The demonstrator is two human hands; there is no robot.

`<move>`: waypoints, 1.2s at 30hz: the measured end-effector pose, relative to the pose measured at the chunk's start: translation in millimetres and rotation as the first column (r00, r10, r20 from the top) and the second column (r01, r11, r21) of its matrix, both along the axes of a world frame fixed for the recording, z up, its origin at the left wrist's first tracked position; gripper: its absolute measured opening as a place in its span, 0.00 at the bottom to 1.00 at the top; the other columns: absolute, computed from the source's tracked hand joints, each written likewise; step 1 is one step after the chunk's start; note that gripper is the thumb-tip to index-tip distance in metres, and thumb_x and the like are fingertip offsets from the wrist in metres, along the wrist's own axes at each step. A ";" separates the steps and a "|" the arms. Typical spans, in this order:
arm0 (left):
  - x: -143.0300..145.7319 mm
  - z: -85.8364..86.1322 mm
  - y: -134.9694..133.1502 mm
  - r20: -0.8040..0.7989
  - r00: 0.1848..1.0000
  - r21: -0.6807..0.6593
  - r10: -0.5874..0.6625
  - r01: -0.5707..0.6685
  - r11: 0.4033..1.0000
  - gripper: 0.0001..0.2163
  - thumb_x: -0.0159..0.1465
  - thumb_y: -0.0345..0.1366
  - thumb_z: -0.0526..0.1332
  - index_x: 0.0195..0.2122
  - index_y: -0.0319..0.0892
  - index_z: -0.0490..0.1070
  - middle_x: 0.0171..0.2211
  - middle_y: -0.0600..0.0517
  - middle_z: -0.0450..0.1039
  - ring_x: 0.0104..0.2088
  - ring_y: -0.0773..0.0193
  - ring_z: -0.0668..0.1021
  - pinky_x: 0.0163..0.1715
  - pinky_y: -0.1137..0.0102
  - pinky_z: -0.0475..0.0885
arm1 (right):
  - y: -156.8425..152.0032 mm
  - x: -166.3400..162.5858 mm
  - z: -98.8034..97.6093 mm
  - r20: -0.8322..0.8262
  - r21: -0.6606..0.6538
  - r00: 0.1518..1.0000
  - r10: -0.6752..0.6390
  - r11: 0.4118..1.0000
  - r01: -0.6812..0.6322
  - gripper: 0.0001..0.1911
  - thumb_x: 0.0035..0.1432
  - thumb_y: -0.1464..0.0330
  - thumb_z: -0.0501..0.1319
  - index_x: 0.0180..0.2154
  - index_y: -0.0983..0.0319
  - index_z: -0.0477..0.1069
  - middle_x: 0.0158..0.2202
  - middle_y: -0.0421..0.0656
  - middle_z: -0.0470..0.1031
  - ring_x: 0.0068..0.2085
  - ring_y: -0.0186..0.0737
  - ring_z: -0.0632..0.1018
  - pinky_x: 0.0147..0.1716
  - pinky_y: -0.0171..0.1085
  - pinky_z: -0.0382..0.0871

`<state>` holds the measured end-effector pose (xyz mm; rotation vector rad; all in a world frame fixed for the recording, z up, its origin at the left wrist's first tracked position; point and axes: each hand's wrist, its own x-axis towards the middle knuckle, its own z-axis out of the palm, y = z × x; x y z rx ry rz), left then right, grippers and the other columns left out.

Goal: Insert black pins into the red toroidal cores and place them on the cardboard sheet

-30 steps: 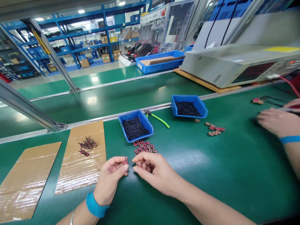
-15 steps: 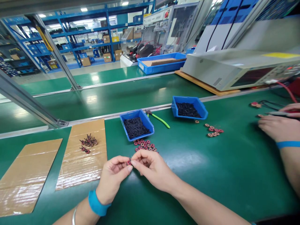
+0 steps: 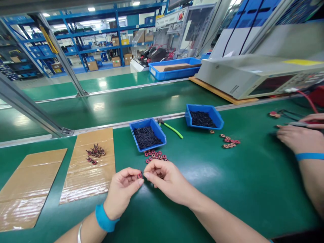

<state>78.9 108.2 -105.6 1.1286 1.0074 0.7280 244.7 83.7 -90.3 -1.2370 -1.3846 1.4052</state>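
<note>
My left hand point(image 3: 124, 189) pinches a small red-and-black ring core point(image 3: 139, 175) between thumb and fingertips. Just right of it is my right hand point(image 3: 164, 177), thumb and index finger pressed together; whatever is in that pinch is too small to make out. Something dark shows faintly under its curled fingers. Behind my right hand lies a cluster of red toothed ring cores point(image 3: 155, 155), partly covered by it. Beyond them a blue bin point(image 3: 139, 145) holds many short, thin black pieces point(image 3: 147, 137).
Ring cores with black pieces sticking out point(image 3: 96, 152) lie on a cardboard sheet point(image 3: 86, 184); another sheet point(image 3: 32, 189) is farther left. Green-handled pliers point(image 3: 173, 131), a second blue bin point(image 3: 219, 123) and loose rings point(image 3: 229, 145) stand beyond. A co-worker's hands point(image 3: 300, 138) work at right.
My right fingertips have drawn slightly right, away from the ring core, leaving a small gap. My left hand still holds the core in nearly the same place.
</note>
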 end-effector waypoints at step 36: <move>-0.2 1.1 0.7 0.035 0.993 -0.077 -0.109 0.112 0.991 0.14 0.52 0.38 0.64 0.35 0.33 0.68 0.25 0.50 0.67 0.27 0.72 0.68 0.30 0.75 0.63 | -1.5 8.1 3.9 0.074 0.005 0.997 0.011 1.000 -0.011 0.20 0.51 0.60 0.57 0.39 0.71 0.65 0.25 0.42 0.65 0.25 0.22 0.65 0.24 0.23 0.59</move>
